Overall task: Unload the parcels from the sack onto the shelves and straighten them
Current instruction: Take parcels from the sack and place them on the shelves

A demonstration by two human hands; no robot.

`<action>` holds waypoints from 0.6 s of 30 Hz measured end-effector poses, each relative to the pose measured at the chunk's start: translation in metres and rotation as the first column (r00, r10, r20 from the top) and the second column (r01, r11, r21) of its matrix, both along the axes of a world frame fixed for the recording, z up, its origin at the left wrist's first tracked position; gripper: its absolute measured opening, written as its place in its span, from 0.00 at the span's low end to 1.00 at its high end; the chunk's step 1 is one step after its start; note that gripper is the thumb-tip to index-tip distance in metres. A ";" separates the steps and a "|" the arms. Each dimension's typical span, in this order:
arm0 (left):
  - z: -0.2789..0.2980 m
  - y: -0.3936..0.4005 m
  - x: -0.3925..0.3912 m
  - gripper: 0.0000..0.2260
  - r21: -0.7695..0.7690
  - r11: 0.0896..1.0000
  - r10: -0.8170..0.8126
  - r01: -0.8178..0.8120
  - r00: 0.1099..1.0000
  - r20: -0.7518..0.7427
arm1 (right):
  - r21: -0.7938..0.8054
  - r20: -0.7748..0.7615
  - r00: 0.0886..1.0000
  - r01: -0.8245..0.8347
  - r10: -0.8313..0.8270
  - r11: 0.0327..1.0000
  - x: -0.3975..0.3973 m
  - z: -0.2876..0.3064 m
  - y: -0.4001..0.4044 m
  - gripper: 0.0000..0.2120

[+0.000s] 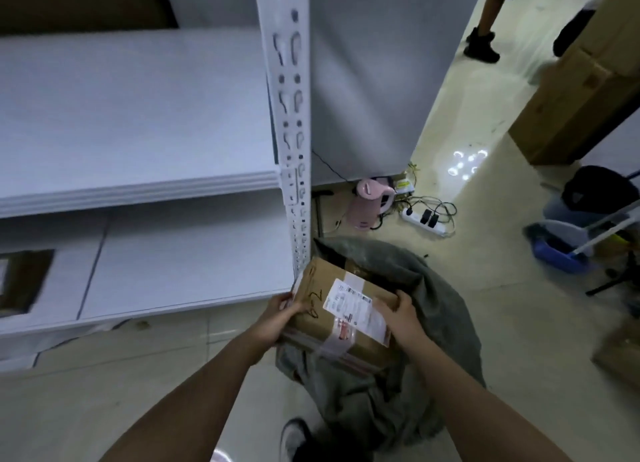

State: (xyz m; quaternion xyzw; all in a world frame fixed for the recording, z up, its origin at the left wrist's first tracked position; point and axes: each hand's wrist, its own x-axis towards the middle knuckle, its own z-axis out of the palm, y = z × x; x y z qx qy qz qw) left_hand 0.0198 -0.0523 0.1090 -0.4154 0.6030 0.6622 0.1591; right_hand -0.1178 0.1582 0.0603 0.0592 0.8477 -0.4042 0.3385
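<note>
Fingers [403, 297] grip parcel [341, 317] (tiled floor [519, 340]).

The box [337, 314] is brown with a white label [356, 311], the sack [436, 326] grey-green, the shelves [138, 115] white, the kettle [370, 201] pink, and the dustpan [557, 253] blue.

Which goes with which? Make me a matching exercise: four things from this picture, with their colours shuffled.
Things:
1. cardboard parcel
2. sack
3. kettle
4. dustpan

Colours:
A. pink
B. grey-green
C. blue
D. brown

Pairs: 1-D, 2-B, 3-A, 4-C
</note>
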 end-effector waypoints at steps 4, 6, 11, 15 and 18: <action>0.084 -0.016 0.038 0.25 -0.018 1.000 -0.012 0.012 1.000 -0.003 | -0.039 0.016 0.968 -0.249 0.250 0.968 0.012 0.078 -0.003 0.41; 0.113 -0.024 0.055 0.20 -0.052 0.998 -0.038 0.038 0.999 -0.002 | -0.105 0.200 0.922 -0.316 0.332 0.943 0.019 0.118 -0.013 0.41; 0.177 -0.034 0.080 0.24 -0.145 0.987 -0.081 0.068 0.993 -0.089 | -0.287 0.313 0.839 -0.364 0.446 0.886 0.037 0.183 -0.045 0.41; 0.215 -0.032 0.106 0.25 -0.195 0.980 -0.072 0.032 0.978 -0.198 | -0.426 0.425 0.752 -0.326 0.504 0.844 0.062 0.204 -0.054 0.31; 0.233 -0.034 0.125 0.24 -0.236 0.972 -0.045 -0.011 0.972 -0.229 | -0.451 0.428 0.735 -0.331 0.526 0.829 0.083 0.215 -0.063 0.28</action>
